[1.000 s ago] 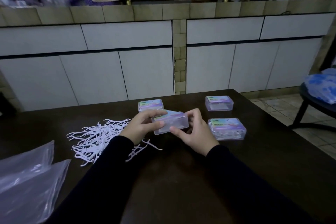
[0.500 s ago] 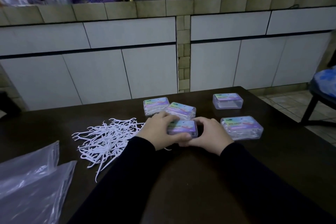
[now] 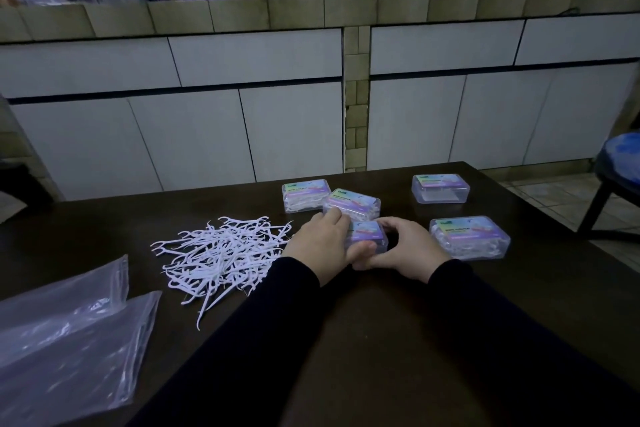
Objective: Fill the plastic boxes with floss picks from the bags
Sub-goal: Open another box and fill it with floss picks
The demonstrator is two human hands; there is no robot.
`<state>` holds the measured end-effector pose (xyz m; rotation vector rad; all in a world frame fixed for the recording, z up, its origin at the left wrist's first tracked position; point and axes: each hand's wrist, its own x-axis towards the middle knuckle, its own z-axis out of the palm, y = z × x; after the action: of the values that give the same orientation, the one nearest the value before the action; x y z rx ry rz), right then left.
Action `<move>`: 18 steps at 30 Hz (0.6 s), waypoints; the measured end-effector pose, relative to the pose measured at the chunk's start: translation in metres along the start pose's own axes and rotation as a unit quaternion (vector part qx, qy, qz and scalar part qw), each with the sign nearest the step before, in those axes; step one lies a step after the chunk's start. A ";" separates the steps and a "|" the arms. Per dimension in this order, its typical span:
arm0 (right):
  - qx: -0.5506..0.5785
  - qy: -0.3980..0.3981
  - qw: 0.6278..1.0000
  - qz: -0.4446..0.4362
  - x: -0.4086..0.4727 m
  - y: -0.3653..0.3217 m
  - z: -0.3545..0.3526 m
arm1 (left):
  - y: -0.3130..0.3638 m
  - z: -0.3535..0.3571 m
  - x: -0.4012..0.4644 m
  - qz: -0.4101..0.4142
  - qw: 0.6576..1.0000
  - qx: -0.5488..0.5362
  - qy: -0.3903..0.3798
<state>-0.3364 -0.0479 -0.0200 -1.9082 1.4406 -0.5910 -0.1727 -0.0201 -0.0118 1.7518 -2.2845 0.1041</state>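
A small clear plastic box [image 3: 367,231] with a pastel label lies on the dark table [image 3: 346,340], held between both hands. My left hand [image 3: 317,246] covers its left end with the thumb along the near side. My right hand [image 3: 407,250] grips its right end. Several more lidded boxes stand around: one box [image 3: 353,206] just behind, another box [image 3: 304,194] at the back left, a third box [image 3: 440,187] at the back right, and a bigger box [image 3: 469,236] to the right. A heap of white floss picks [image 3: 221,253] lies left of my hands.
Two flat clear plastic bags [image 3: 65,333] lie at the table's left front. A tiled counter with white cabinet doors [image 3: 242,128] stands behind the table. At the right edge is a dark stool [image 3: 616,177] with something blue on it.
A second ago both hands held a box lifted and tilted above the table. That box now lies behind, and the hands have come down onto another box flat on the table.
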 end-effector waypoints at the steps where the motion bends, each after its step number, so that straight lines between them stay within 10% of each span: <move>1: 0.001 0.001 1.000 0.000 0.000 0.000 0.000 | 0.001 0.000 -0.001 0.000 1.000 0.002 0.001; 14: -0.016 0.000 1.000 -0.011 -0.002 0.000 0.000 | 0.011 -0.008 0.002 0.021 0.997 0.061 0.033; 18: -0.013 0.012 1.000 -0.018 -0.003 0.003 0.001 | 0.004 -0.009 -0.003 -0.052 0.994 -0.075 0.058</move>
<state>-0.3384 -0.0450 -0.0229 -1.9582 1.4373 -0.6167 -0.1748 -0.0143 -0.0030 1.7370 -2.0591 0.0138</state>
